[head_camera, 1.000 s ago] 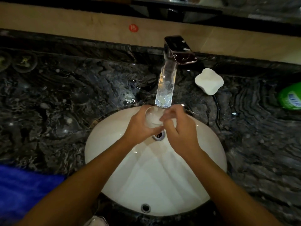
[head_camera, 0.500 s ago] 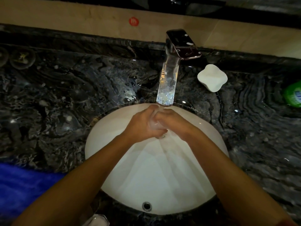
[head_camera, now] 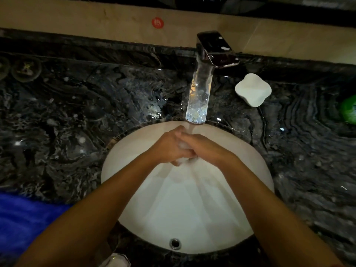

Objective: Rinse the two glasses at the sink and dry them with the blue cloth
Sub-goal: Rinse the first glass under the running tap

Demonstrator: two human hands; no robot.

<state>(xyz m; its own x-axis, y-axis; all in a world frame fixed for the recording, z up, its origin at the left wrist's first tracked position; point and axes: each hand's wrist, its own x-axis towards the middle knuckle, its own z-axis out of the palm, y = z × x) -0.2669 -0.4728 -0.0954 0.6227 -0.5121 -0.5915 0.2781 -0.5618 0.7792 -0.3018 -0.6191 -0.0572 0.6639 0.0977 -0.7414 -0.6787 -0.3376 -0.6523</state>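
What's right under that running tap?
Both hands, left hand and right hand, close around a glass under the tap. Most of the glass and the drain are covered.

One clear glass (head_camera: 183,151) is held over the white sink (head_camera: 250,160) basin, directly under the faucet stream and mostly hidden by clasped hands, while the second glass (head_camera: 115,261) stands just beyond the sink's near-left rim and the blue cloth (head_camera: 25,218) lies left of the sink.
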